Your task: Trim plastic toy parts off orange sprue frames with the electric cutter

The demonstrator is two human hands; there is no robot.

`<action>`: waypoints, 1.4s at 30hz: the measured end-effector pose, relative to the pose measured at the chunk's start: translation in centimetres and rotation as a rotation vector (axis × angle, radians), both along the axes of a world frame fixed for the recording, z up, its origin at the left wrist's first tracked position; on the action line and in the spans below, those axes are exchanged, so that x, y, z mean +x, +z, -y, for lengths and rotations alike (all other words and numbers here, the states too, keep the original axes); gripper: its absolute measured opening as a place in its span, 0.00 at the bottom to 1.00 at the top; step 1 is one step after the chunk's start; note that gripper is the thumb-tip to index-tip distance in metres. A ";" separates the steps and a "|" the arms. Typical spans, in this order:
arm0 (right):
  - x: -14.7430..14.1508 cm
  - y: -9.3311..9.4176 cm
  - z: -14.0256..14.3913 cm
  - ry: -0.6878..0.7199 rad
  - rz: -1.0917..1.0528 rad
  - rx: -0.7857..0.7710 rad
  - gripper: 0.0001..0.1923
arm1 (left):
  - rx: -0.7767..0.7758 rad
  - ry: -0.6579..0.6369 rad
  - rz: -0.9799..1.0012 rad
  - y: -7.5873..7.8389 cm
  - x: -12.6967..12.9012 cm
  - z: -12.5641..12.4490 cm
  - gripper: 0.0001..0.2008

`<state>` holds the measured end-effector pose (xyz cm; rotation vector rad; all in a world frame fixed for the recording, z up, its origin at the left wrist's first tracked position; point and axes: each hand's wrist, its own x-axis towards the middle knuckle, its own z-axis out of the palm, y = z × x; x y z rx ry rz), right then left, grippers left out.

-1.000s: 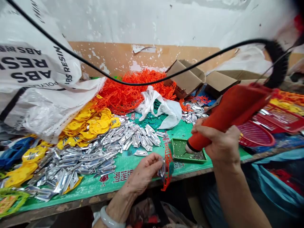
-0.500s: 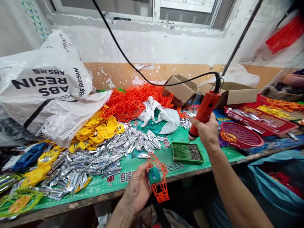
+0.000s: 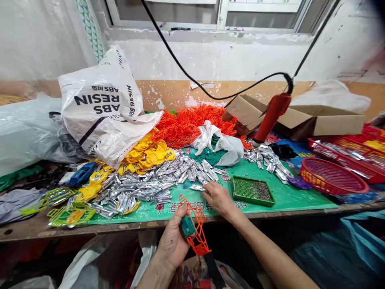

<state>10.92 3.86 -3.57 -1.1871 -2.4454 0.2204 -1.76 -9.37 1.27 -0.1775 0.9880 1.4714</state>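
Observation:
My left hand (image 3: pixel 173 237) is closed around an orange openwork plastic frame (image 3: pixel 201 228) with a small dark green block (image 3: pixel 188 226) set against it, held in front of the table edge. On the green sheet, the fingertips of my right hand (image 3: pixel 219 198) close on the end of a single shiny silver strip (image 3: pixel 197 187), which lies flat beside a heap of similar silver strips (image 3: pixel 141 186). The red electric screwdriver (image 3: pixel 273 116) hangs from its black cable, out of my hands. To the right of my right hand stands a green tray (image 3: pixel 253 190) with small dark screws.
Yellow plastic parts (image 3: pixel 144 154), tangled orange frames (image 3: pixel 189 124) and a white bag (image 3: pixel 216 142) with green parts lie behind the strips. Cardboard boxes (image 3: pixel 337 120) and a red basket (image 3: pixel 333 176) stand right. A large printed resin sack (image 3: pixel 102 108) fills the back left.
My right hand has let go of the screwdriver and moved left and down to the silver strip. The screwdriver now hangs farther back. The camera view has swung left.

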 end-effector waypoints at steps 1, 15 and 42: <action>-0.5 0.0 0.1 -0.013 0.042 -0.019 0.07 | 0.003 0.017 -0.008 0.0 -0.1 0.2 0.02; -0.9 0.7 0.2 -0.010 0.175 -0.138 0.14 | 0.102 0.038 -0.071 0.2 -1.3 -0.2 0.01; 2.9 1.3 1.9 0.128 -1.214 -1.260 0.21 | 0.070 -0.207 -0.031 0.1 1.9 -4.9 0.07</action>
